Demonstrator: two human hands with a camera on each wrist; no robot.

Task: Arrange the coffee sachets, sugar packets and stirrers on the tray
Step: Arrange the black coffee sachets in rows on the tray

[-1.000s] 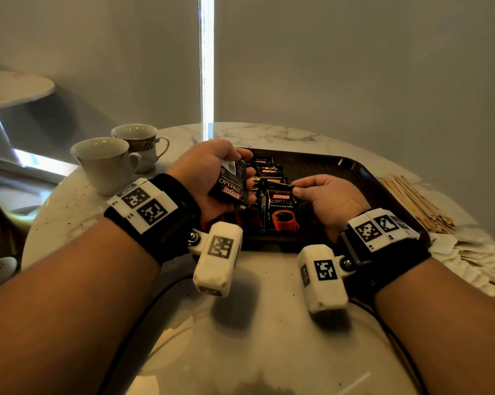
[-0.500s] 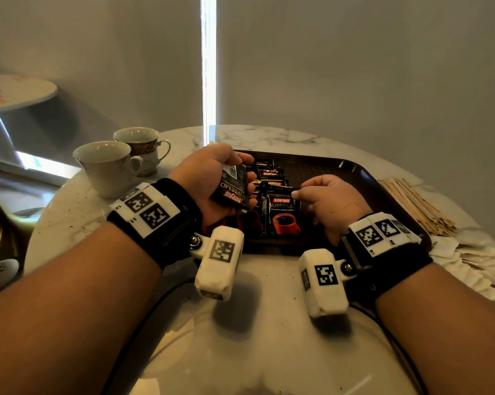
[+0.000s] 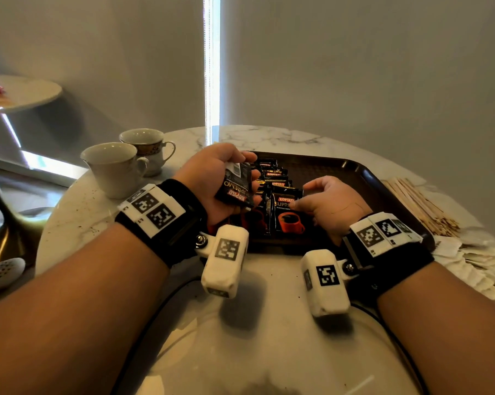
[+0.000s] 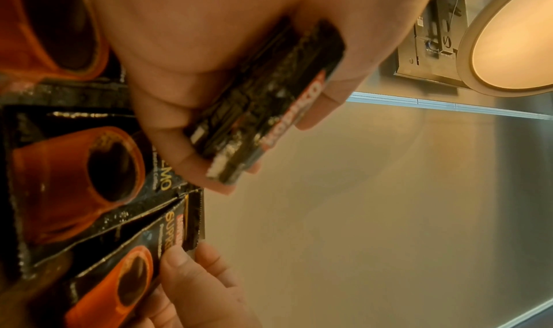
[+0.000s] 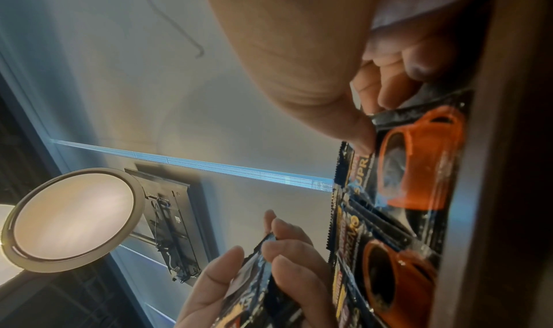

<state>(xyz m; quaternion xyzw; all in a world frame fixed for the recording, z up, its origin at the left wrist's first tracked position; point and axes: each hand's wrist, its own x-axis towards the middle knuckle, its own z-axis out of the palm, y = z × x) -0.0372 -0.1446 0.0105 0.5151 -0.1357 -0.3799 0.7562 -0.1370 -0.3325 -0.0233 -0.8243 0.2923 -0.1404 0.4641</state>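
Overhead, I see my left hand [image 3: 215, 178] gripping a stack of coffee sachets [image 3: 236, 189] above the tray's [image 3: 363, 178] left side. Left wrist: fingers [image 4: 326, 91] curl round them. Right wrist: right-hand fingers [image 5: 363, 132] pinch a tray sachet's [image 5: 419, 158] crimped edge; light, slippery foil.

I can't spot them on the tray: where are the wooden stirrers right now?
In the head view, the wooden stirrers lie in a loose bundle on the marble table, just off the tray's right edge, beside the pale paper packets.
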